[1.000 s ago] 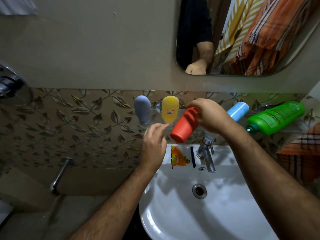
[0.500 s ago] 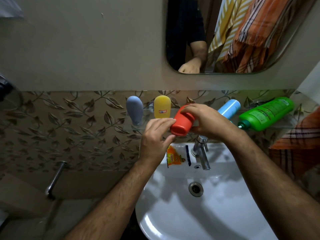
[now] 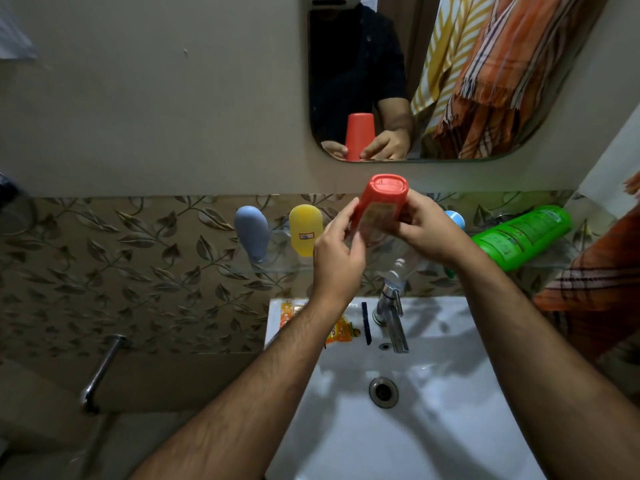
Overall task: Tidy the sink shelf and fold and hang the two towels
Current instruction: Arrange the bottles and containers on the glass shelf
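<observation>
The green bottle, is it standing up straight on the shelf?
No, the green bottle lies on its side on the glass shelf, right of the hands.

Both your forearms are bare from wrist to frame edge, with dark hair along them; no sleeve, watch, ring or band shows on your left hand or right hand. In the mirror your reflection wears a dark, short-sleeved top, its sleeve hem ending above the elbow.
</observation>
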Available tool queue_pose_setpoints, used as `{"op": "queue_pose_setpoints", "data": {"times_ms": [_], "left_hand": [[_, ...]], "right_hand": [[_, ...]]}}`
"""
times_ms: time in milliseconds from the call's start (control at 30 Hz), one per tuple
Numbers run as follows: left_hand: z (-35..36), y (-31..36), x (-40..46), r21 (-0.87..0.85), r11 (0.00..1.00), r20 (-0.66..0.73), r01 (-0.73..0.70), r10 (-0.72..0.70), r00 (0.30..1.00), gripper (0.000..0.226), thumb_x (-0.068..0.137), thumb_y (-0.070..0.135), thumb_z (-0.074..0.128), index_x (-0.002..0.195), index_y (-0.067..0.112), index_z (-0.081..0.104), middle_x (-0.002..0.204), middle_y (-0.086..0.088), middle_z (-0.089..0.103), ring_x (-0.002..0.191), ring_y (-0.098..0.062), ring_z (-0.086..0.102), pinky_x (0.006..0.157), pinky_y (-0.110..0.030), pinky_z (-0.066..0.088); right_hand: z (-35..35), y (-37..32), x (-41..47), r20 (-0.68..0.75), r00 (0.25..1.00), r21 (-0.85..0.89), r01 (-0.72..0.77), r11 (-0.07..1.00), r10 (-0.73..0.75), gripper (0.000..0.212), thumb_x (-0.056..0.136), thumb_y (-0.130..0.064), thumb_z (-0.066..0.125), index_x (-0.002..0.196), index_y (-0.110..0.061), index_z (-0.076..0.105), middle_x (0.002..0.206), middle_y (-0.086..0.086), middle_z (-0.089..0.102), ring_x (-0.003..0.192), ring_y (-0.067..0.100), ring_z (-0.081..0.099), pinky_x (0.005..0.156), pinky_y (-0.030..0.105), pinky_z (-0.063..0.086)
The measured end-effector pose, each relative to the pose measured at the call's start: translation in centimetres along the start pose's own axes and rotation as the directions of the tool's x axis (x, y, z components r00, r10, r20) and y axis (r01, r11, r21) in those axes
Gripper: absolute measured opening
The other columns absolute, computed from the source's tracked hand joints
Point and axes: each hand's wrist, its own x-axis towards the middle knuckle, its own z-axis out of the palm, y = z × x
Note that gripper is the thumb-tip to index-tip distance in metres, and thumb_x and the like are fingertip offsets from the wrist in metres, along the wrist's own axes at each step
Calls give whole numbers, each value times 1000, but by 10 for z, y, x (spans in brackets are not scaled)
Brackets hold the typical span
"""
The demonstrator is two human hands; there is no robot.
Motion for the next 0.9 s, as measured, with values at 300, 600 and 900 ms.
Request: {"op": "queue_pose_setpoints", "data": {"times_ms": [300,600,900], "left_hand": [[21,-14,4,-34,974,23,225,-225,974,43,94,13,57,135,23,51,119,12,61,113,-9,58,98,-39,52],[16,-16,-1,-62,967,40,248,-246,969,42,96,13,55,137,21,52,122,10,63,116,-6,58,100,-34,50],[16,-13,-8,-44,968,4,248,-248,969,43,97,12,54,139,21,51,128,8,62,119,-8,56,102,-35,49]], "right_hand": [[-8,8,12,28,994,58,-110,992,108,39,90,-15,67,127,-15,56,117,-1,69,111,12,65,99,41,52],[-7,16,11,120,983,-127,-123,984,138,43,83,-7,73,124,-19,63,112,-6,71,106,9,66,100,41,51],[-6,15,5,107,988,-158,-95,983,113,40,84,-8,73,121,-19,63,110,-6,71,104,9,66,99,38,52]]}}
